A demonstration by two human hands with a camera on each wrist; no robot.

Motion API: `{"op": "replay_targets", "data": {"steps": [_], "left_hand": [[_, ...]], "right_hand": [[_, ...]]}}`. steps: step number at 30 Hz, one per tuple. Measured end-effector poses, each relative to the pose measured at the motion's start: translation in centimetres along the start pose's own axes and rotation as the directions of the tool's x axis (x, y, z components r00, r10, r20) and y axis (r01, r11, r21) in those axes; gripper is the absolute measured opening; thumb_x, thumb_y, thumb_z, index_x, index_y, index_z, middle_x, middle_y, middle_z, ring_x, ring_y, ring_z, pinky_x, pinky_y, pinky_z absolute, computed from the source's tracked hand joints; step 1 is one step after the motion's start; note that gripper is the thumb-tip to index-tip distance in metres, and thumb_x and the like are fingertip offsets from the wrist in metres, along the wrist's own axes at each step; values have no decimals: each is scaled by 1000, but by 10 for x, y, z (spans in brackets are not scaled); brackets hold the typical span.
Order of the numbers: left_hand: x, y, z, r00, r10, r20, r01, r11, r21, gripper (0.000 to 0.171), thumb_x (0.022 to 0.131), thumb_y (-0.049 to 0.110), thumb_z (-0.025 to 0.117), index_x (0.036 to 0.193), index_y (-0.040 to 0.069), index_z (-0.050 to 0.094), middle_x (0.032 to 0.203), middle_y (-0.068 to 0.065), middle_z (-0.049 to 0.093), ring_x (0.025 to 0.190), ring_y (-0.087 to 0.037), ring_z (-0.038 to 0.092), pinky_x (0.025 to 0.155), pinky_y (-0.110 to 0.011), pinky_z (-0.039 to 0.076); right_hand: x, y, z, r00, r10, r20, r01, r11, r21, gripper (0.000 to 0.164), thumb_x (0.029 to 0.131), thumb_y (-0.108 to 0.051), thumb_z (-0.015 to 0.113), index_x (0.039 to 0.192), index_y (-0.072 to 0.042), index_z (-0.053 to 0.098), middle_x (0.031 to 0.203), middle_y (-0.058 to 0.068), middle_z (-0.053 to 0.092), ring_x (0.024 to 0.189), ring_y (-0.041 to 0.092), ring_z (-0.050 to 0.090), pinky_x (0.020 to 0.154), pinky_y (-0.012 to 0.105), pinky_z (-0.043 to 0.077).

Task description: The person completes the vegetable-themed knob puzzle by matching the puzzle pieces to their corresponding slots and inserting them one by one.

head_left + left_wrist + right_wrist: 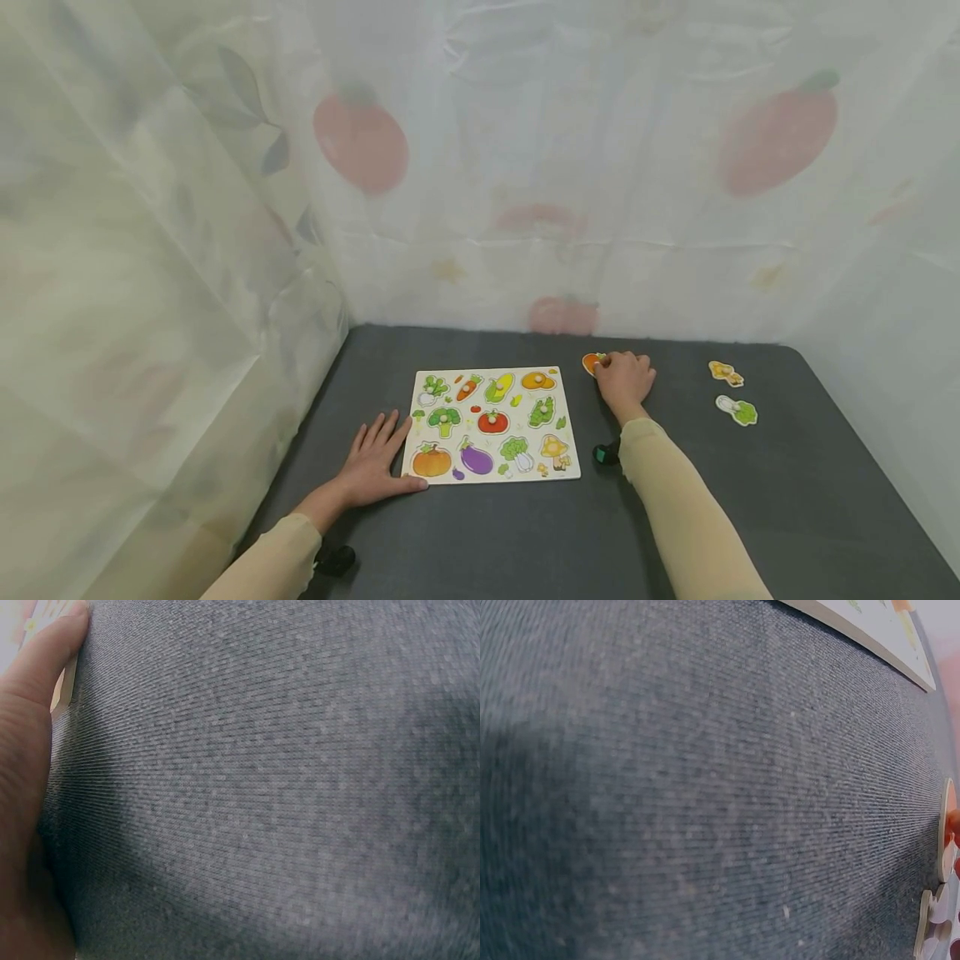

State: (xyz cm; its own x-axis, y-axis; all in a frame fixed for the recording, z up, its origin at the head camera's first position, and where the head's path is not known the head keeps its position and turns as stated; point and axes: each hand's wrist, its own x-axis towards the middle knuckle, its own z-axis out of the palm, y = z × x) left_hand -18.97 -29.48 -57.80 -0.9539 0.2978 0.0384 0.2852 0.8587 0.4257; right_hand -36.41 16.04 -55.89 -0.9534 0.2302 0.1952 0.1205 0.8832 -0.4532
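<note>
A pale wooden vegetable puzzle board [468,450] with printed pictures and small knobs lies on the dark table. At its lower left corner rests my left hand [369,471], fingers spread, with the thumb along the front edge; the left wrist view shows that thumb [56,652] against the board's side. Beyond the board's far right corner, my right hand [627,382] has curled fingers pinching an orange-red puzzle piece [591,362], partly covered by the hand. In the right wrist view fingertips meet this piece [946,840], and another piece [930,926] shows beside it.
To the right lie a yellow mushroom-like piece [724,372] and a leafy green-and-white vegetable piece [738,410]. White printed curtains [562,167] hang behind the table and along its sides. Dark straps with small devices [606,454] sit at the wrists.
</note>
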Motion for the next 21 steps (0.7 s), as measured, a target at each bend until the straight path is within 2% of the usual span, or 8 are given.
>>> {"op": "replay_targets", "data": {"steps": [5, 11, 16, 21], "left_hand": [[1, 5, -5, 999, -36, 33, 34, 998, 45, 118, 79, 76, 70, 164, 9, 24, 168, -23, 17, 153, -47, 9, 118, -67, 4], [2, -2, 2, 999, -32, 29, 31, 999, 33, 120, 78, 82, 66, 165, 11, 22, 169, -19, 14, 154, -44, 5, 119, -65, -1], [0, -4, 3, 1000, 2, -6, -2, 1000, -7, 119, 78, 78, 69, 164, 8, 24, 168, -23, 16, 153, -46, 7, 118, -67, -1], [0, -2, 2, 999, 27, -27, -27, 999, -23, 119, 79, 75, 71, 163, 6, 24, 166, -26, 18, 152, -49, 8, 117, -68, 0]], "right_hand": [[-1, -1, 0, 1000, -18, -10, 18, 1000, -5, 27, 99, -25, 66, 107, -2, 77, 110, 21, 67, 108, 42, 48, 93, 59, 36], [-2, -7, -1, 997, -63, -52, 65, 997, 31, 27, 98, -26, 67, 104, -1, 77, 108, 20, 67, 108, 42, 49, 93, 59, 36], [-6, -27, -5, 981, -177, -81, 185, 976, 116, 25, 96, -28, 71, 101, -5, 78, 104, 15, 68, 109, 40, 49, 95, 58, 35], [-22, -52, -7, 941, -324, -95, 336, 925, 178, 24, 94, -33, 73, 97, -11, 80, 100, 8, 69, 108, 36, 51, 91, 55, 39]]}}
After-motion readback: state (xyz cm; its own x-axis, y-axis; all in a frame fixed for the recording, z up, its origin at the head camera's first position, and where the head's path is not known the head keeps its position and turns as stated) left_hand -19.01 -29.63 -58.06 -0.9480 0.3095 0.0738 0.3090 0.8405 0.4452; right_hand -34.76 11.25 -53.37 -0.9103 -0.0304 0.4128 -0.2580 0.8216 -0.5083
